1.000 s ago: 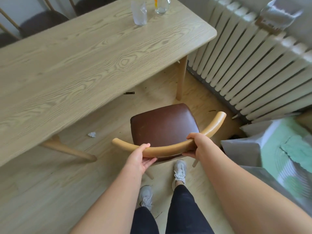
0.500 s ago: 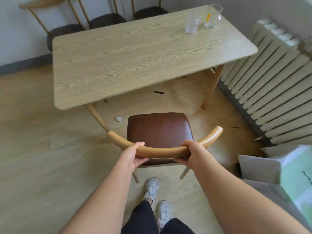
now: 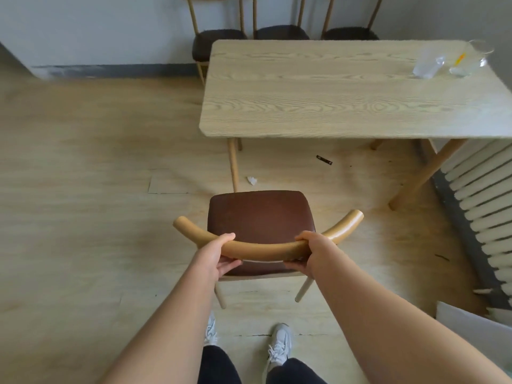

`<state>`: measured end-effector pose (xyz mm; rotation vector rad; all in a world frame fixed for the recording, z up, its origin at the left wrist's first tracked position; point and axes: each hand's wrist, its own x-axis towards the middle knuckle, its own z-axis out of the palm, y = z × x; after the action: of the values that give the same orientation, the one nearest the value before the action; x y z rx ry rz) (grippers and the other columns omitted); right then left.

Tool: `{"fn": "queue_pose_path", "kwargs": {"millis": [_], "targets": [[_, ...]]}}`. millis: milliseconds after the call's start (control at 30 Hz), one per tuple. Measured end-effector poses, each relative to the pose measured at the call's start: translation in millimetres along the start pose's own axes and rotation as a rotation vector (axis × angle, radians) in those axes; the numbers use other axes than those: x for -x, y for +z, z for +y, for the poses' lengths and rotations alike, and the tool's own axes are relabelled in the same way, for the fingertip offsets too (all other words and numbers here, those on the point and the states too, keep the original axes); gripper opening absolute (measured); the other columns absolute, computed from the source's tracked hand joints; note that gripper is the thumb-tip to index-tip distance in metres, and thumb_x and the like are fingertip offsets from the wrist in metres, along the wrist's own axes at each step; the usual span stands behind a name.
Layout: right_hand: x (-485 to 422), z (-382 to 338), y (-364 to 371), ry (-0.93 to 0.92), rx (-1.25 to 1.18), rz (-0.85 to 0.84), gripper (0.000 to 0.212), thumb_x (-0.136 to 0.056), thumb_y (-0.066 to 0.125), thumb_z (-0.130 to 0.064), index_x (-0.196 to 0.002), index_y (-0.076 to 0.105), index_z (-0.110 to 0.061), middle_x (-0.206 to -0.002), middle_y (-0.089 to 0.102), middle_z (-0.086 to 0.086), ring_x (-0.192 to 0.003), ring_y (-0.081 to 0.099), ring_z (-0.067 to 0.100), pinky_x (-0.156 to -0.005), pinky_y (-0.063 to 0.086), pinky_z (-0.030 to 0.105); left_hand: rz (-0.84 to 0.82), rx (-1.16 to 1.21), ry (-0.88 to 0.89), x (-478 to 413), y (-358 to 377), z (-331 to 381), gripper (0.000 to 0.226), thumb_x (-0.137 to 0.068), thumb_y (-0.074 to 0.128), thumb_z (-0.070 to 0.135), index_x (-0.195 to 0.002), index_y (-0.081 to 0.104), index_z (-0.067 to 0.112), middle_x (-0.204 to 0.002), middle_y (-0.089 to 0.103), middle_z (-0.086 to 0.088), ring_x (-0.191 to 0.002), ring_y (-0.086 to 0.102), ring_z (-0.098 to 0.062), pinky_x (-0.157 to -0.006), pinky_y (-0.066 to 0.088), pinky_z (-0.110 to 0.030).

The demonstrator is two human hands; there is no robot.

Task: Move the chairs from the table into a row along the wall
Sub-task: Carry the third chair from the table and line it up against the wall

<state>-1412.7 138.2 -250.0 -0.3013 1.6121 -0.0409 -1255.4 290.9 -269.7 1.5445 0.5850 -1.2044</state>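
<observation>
I am holding the chair (image 3: 261,217) by its curved wooden back rail (image 3: 263,249). My left hand (image 3: 219,254) is wrapping around the rail on one side, and my right hand (image 3: 307,253) is wrapping around it on the other side. Both hands are squeezing the rail, with thumbs on top and fingers tucked under.

The chair is standing clear of the tabletop (image 3: 346,92), on the floor (image 3: 83,189) just in front of my feet. I cannot tell if its legs are touching the floor or hanging a little above it.

I think this chair is hard and stiff and will not bend. It looks a bit heavy, but two hands should be enough to carry it. The rail is smooth and round, so it might slip if I am holding it loosely. The rail is the best place to grab, with one hand on each side of the middle so the chair is not tipping.

The chair is looking like this: a brown padded seat, shiny like leather, with pale wooden legs and a light yellow rail shaped like a smile.

Three more dark seats (image 3: 279,31) are sitting by the wall (image 3: 97,29) behind the tabletop.
</observation>
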Motion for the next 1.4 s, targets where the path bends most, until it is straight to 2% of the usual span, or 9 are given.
{"fn": "queue_pose_path", "kwargs": {"millis": [67,167,300,533,767,1000,1200,1400], "targets": [[5,11,30,-0.016,0.049,-0.001,0.054,-0.066,0.077,0.0,-0.108,0.045,-0.008,-0.096,0.048,0.017,-0.072,0.048,0.046,-0.041,0.053,0.06,0.008,0.032,-0.011,-3,-29,11,0.061,-0.07,0.086,0.02,-0.118,0.05,0.007,-0.104,0.064,-0.021,-0.087,0.071,-0.039,-0.046,0.058,-0.033],[13,26,78,-0.01,0.126,-0.001,0.053,-0.065,0.078,-0.001,-0.105,0.045,-0.009,-0.095,0.049,0.018,-0.07,0.051,0.046,-0.051,0.056,0.06,0.014,0.067,-0.011,-12,-72,33,0.061,-0.07,0.086,0.022,-0.118,0.052,0.007,-0.104,0.065,-0.02,-0.084,0.072,-0.038,-0.049,0.059,-0.034],[23,50,148,-0.039,0.172,-0.01,0.043,-0.066,0.077,-0.001,-0.095,0.045,-0.007,-0.096,0.049,0.019,-0.071,0.053,0.046,-0.043,0.054,0.058,0.026,0.116,-0.016,-25,-134,68,0.064,-0.07,0.086,0.022,-0.122,0.051,0.006,-0.107,0.065,-0.02,-0.085,0.072,-0.038,-0.051,0.06,-0.036],[45,88,263,-0.021,0.218,-0.047,0.055,-0.065,0.078,0.001,-0.112,0.05,-0.007,-0.096,0.051,0.019,-0.078,0.056,0.048,-0.049,0.055,0.06,0.065,0.157,-0.001,-41,-233,136,0.066,-0.068,0.088,0.021,-0.122,0.052,0.009,-0.106,0.065,-0.019,-0.079,0.073,-0.038,-0.062,0.063,-0.043],[57,91,353,-0.056,0.24,-0.07,0.055,-0.065,0.078,0.001,-0.11,0.05,-0.009,-0.103,0.052,0.019,-0.096,0.057,0.048,-0.047,0.056,0.058,0.097,0.168,0.033,-62,-287,201,0.067,-0.07,0.086,0.024,-0.126,0.051,0.01,-0.109,0.063,-0.018,-0.082,0.072,-0.038,-0.066,0.063,-0.044],[49,38,441,-0.037,0.268,-0.09,0.058,-0.065,0.078,0.0,-0.11,0.043,-0.012,-0.099,0.051,0.018,-0.076,0.051,0.044,-0.046,0.053,0.06,0.13,0.193,0.049,-107,-291,286,0.07,-0.069,0.086,0.025,-0.127,0.05,0.011,-0.111,0.061,-0.019,-0.086,0.071,-0.037,-0.059,0.063,-0.04],[36,-35,522,-0.001,0.313,-0.084,0.062,-0.065,0.079,0.0,-0.113,0.044,-0.015,-0.1,0.05,0.017,-0.087,0.053,0.044,-0.047,0.054,0.061,0.187,0.209,0.029,-149,-273,379,0.069,-0.071,0.086,0.027,-0.127,0.05,0.012,-0.111,0.061,-0.018,-0.086,0.07,-0.036,-0.059,0.063,-0.04],[35,-98,611,-0.063,0.407,-0.087,0.06,-0.067,0.079,-0.004,-0.117,0.046,-0.015,-0.101,0.052,0.016,-0.078,0.054,0.041,-0.054,0.057,0.059,0.197,0.27,0.041,-186,-271,465,0.064,-0.069,0.087,0.026,-0.121,0.054,0.01,-0.108,0.063,-0.018,-0.085,0.071,-0.037,-0.061,0.063,-0.041]]}}
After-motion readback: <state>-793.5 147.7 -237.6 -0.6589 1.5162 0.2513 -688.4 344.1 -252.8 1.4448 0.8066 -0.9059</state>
